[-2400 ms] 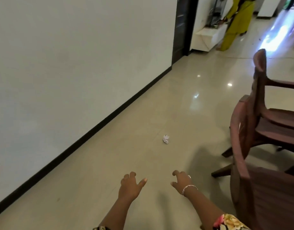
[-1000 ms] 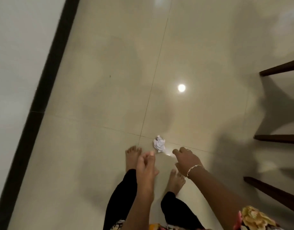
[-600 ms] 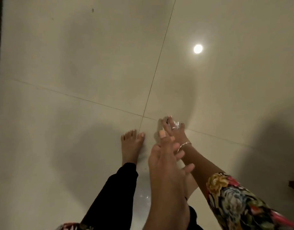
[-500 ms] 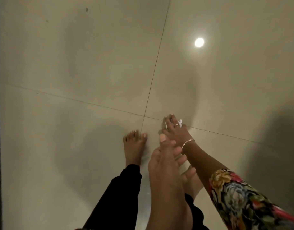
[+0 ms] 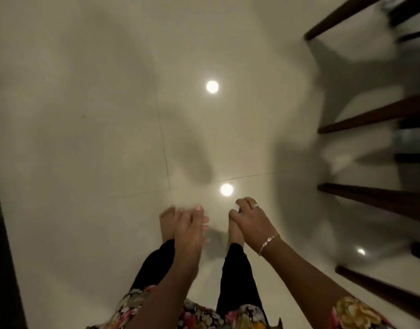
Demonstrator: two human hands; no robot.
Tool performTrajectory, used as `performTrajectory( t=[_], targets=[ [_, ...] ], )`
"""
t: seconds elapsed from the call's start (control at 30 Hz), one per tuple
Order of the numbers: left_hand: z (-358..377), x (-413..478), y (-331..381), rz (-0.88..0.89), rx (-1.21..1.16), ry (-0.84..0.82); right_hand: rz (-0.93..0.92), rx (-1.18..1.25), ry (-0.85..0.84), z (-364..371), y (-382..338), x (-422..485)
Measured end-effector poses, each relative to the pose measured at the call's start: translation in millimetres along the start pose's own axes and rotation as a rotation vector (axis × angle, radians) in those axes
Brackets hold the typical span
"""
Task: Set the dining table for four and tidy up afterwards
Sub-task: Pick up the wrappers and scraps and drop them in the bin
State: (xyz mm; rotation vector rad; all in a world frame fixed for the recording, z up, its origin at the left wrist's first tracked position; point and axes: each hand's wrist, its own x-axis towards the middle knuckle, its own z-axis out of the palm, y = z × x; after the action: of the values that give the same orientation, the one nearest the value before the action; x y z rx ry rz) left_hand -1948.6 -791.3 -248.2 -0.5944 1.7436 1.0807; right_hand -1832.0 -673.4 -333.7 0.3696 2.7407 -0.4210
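Glossy cream floor tiles (image 5: 85, 162) fill the view from above, their thin grout lines crossing just ahead of the person's bare toes. Two round light reflections (image 5: 212, 86) shine on the tiles, one towards the far end and one close to the hands. A black skirting strip (image 5: 2, 233) runs along the floor's left edge. Dark brown chair legs (image 5: 370, 203) fan in from the right edge, blurred and casting soft shadows. The person stands on bare feet in black trousers (image 5: 154, 264), with a floral garment (image 5: 353, 314) showing at the bottom edge. The right hand (image 5: 250, 222) hangs above the right foot (image 5: 235, 233) with its fingers and thumb curled together, pinching a small crumpled white paper (image 5: 237, 207). Only a sliver of white shows between the fingertips, so the scrap is up off the tiles and inside that grip. A ring (image 5: 254, 205) sits on one finger and a thin bracelet (image 5: 268, 241) circles the wrist. The left hand (image 5: 190, 230) hovers over the left foot (image 5: 167, 224), somewhat blurred, its fingers loosely spread and relaxed with nothing between them. It is apart from the right hand, a strip of bare tile showing between the two.
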Motion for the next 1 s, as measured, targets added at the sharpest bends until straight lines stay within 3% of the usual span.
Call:
performTrajectory(
  t=[0.23, 0.47, 0.83, 1.0],
  targets=[
    [13, -127, 16, 0.299, 0.478, -0.302, 0.367, 0.056, 0.273, -135, -59, -149],
    [50, -209, -36, 0.424, 0.756, -0.476, 0.736, 0.077, 0.449, -150, -88, -287],
    [128, -397, -260, 0.551, 1.107, -0.753, 1.195, 0.149, 0.661, -98, -147, -560],
    [165, -488, -376, 0.559, 1.251, -0.95, 1.429, 0.175, 0.635, -72, -176, -687]
  ],
)
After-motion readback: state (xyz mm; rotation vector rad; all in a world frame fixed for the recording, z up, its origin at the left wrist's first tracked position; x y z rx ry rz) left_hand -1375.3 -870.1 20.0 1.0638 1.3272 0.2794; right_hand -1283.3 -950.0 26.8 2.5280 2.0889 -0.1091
